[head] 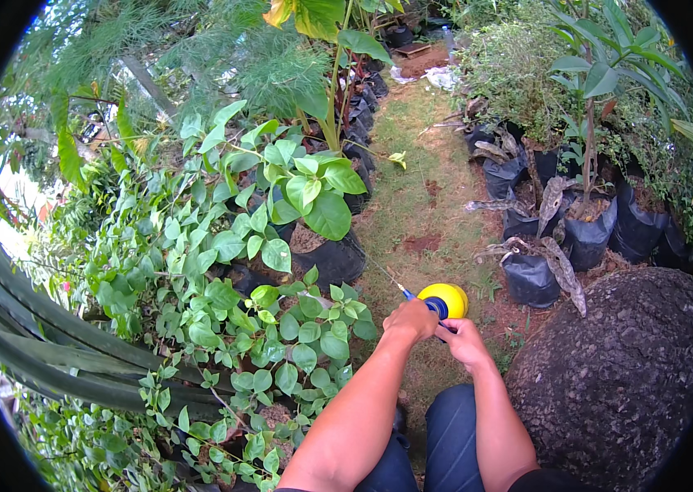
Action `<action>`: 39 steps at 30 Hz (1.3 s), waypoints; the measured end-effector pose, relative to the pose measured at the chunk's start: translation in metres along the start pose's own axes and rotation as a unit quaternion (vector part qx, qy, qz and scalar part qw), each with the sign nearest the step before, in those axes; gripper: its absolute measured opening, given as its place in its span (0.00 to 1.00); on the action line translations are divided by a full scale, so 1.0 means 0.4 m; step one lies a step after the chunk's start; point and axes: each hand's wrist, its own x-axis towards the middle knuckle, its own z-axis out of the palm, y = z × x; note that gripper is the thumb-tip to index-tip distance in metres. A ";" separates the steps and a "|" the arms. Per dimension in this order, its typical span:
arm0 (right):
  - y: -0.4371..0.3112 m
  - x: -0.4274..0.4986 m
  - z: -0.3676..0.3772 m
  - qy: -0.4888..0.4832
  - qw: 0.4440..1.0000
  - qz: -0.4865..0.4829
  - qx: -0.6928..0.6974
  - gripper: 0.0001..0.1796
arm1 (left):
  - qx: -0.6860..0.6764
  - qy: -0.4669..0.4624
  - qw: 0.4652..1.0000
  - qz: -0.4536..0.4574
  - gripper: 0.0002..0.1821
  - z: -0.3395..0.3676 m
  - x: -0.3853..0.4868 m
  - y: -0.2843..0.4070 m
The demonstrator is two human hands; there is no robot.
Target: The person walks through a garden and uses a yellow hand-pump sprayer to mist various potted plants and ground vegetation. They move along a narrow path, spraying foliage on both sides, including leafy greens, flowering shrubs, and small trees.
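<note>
A hand pump sprayer with a yellow bottle (450,297) and blue head is between my two hands. My left hand (411,321) is closed around its blue head, with the thin nozzle pointing up and left towards the leafy plants (297,184). My right hand (464,343) pinches a dark blue part at the near end of the sprayer, close beside the left hand. Part of the sprayer's head is hidden behind my fingers. Fine lines that look like spray or a thin wand reach from the nozzle towards a black grow bag (337,261).
A large rough boulder (611,375) stands at the right. Black grow bags with soil and plants (589,237) line the right of a grassy path (414,160). Long thick leaves (76,344) spread at the left. White plastic (443,77) lies farther up the path.
</note>
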 end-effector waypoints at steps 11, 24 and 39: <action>-0.010 -0.009 0.001 0.003 1.000 -0.008 0.001 0.22 | 0.010 -0.003 1.000 -0.010 0.28 -0.005 -0.003 0.005; -0.018 -0.015 0.016 0.075 0.979 0.000 -0.187 0.19 | -0.016 -0.023 0.998 0.061 0.21 -0.010 -0.008 -0.009; -0.038 -0.035 0.023 0.047 0.999 0.014 -0.008 0.12 | -0.035 0.146 0.985 0.082 0.21 -0.129 -0.132 0.046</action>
